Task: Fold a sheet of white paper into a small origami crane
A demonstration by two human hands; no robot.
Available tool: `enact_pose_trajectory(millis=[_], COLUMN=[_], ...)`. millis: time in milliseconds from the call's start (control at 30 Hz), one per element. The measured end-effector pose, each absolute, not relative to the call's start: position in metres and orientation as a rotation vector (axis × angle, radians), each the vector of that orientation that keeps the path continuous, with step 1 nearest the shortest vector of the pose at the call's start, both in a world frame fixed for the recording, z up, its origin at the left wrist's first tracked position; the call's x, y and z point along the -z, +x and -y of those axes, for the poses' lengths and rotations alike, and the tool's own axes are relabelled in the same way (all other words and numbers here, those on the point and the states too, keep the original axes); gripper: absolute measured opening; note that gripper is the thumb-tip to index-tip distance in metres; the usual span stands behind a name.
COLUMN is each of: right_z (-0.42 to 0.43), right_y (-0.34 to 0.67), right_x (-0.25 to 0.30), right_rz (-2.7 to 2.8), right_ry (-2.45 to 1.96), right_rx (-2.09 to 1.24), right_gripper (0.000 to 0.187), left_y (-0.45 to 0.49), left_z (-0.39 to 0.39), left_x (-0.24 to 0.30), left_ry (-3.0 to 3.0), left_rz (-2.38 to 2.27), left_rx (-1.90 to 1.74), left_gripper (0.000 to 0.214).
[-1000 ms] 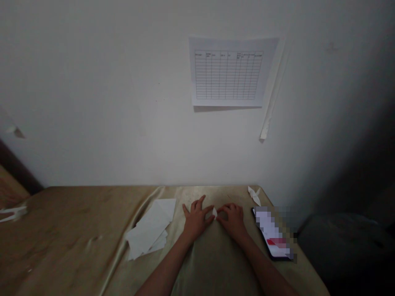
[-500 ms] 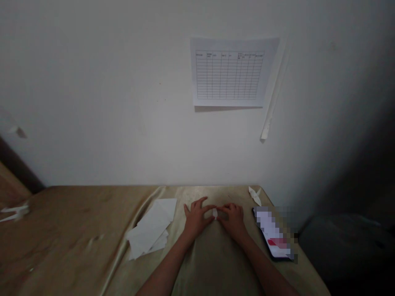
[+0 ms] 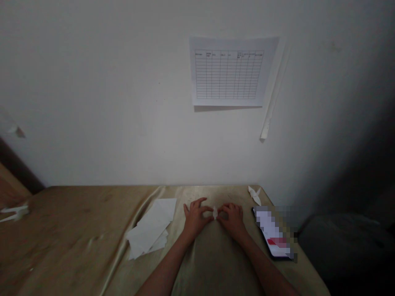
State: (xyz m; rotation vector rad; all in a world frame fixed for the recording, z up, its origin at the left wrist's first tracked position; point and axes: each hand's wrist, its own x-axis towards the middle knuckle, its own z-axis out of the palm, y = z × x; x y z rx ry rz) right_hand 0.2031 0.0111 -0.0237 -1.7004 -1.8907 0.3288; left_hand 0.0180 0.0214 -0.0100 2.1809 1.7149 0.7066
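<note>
Between my hands stands a small folded piece of white paper, held just above or on the cloth-covered table. My left hand pinches its left edge with thumb and index finger, the other fingers spread out. From the opposite side my right hand grips the right edge between thumb and index finger, its remaining fingers curled. The paper's fine folds are too small to make out. Left of my left hand lies a loose stack of white paper sheets.
A phone with a lit, blurred screen lies right of my right hand. Behind it, near the table's back corner, rests a folded white paper figure. A printed table sheet hangs on the wall. White scraps lie far left.
My right index finger has bent and drawn back slightly from the top of the folded paper, so more of the paper shows. The left hand stays nearly in place.
</note>
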Motion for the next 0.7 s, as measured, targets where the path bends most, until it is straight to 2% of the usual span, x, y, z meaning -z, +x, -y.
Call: enact_pose_trajectory(millis=[300,700], right_z=[-0.0126,-0.0145], right_y=[0.2025,0.2075], right_x=[0.0206,0.021], right_rz=[1.908,1.951], right_ry=[-1.567,-1.435], right_rx=[-0.36,-0.486], right_gripper=[0.013,0.016], left_y=[0.0178,0.0215], left_z=[-0.0206,-0.0181], left_x=[0.0103,0.0051], left_ry=[2.192,2.22], left_rz=[-1.696,-1.719], left_rx=[-0.707,-0.718], left_gripper=[0.011,0.012])
